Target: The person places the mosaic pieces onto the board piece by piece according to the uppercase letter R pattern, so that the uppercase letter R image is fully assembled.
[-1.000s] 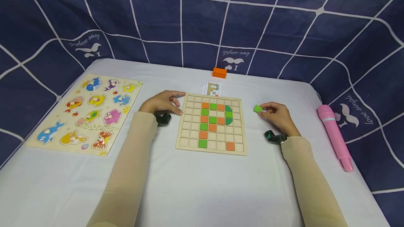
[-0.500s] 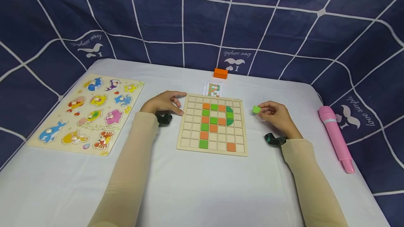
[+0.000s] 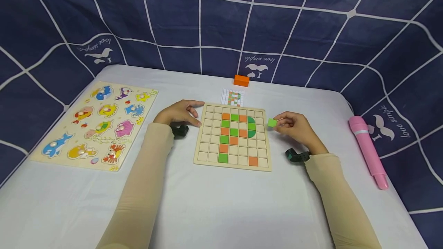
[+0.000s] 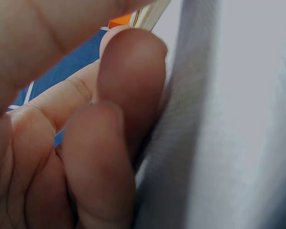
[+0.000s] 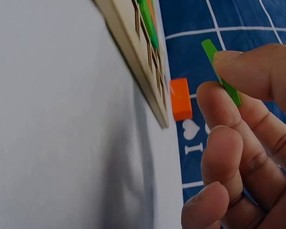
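In the head view a wooden grid board (image 3: 242, 151) lies mid-table. Orange, green and rounded dark green tiles fill some of its cells in a P-like shape, and a single orange tile (image 3: 253, 161) sits in the bottom row. My left hand (image 3: 178, 111) rests at the board's left side, index finger and thumb stretched to its edge, other fingers bent inward. My right hand (image 3: 295, 126) pinches a thin green square tile (image 3: 272, 122) between thumb and fingers, just off the board's right edge. The right wrist view has this green tile (image 5: 211, 52) seen edge-on, raised off the table.
Behind the board lie a printed pattern card (image 3: 232, 97) and an orange block (image 3: 241, 80). A sea-animal peg puzzle (image 3: 100, 126) occupies the left side. On the right is a pink microphone-shaped object (image 3: 368, 153). A dark blue checked cloth (image 3: 225, 22) surrounds the table.
My right hand has moved left with the green tile, from out on the table to right beside the board's edge. My left hand keeps its place.
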